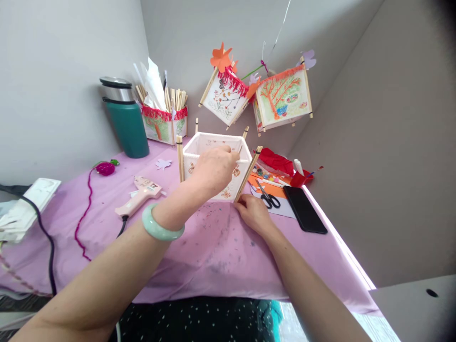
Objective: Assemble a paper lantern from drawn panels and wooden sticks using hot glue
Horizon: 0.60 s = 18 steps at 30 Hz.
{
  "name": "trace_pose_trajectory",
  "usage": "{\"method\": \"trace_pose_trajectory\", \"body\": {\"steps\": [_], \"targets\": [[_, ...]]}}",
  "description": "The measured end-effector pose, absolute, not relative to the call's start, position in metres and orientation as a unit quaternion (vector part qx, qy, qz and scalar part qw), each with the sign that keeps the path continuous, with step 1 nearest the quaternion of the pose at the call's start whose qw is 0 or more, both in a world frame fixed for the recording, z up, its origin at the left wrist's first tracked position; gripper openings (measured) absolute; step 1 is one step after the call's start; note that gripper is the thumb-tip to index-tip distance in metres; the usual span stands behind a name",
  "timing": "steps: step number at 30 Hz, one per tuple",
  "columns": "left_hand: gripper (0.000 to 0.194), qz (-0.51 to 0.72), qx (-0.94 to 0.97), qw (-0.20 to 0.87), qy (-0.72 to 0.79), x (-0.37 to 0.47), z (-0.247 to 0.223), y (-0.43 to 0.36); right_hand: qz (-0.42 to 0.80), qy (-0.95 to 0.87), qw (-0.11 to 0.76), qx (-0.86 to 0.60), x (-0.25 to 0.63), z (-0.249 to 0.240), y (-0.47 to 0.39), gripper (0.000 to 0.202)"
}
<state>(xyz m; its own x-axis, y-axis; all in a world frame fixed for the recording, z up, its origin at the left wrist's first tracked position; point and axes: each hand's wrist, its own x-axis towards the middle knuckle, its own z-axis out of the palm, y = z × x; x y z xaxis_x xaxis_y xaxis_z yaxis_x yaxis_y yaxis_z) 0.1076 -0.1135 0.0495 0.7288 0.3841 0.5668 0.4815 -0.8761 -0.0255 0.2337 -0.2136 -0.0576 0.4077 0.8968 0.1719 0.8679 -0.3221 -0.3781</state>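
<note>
A white paper box (pixel 206 142) with orange and brown drawings on its walls stands on the table, wooden sticks bound at its corners. My left hand (pixel 217 171), with a pale green bangle (pixel 162 224) on the wrist, is closed at the box's front rim. A thin, unclear sliver shows by its fingertips; the fingers' inner side is hidden. Down at the front right corner, my right hand (pixel 253 213) pinches the foot of the corner stick (pixel 249 173).
Left lie a pink glue gun (pixel 139 195), a magenta yarn ball (pixel 105 168) and a paper flower (pixel 163 164). Behind stand a green tumbler (pixel 128 126) and a stick holder (pixel 158 128). Right lie scissors (pixel 270 199) and a phone (pixel 305 209). Decorated boxes (pixel 283 97) hang above.
</note>
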Motion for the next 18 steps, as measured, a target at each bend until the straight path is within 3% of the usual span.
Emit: {"method": "trace_pose_trajectory", "body": {"steps": [18], "targets": [[0.028, -0.274, -0.939, 0.053, -0.2, 0.1069, 0.0521, -0.1133, 0.039, -0.556, 0.218, -0.801, 0.2348, -0.0585, -0.2118, 0.014]]}}
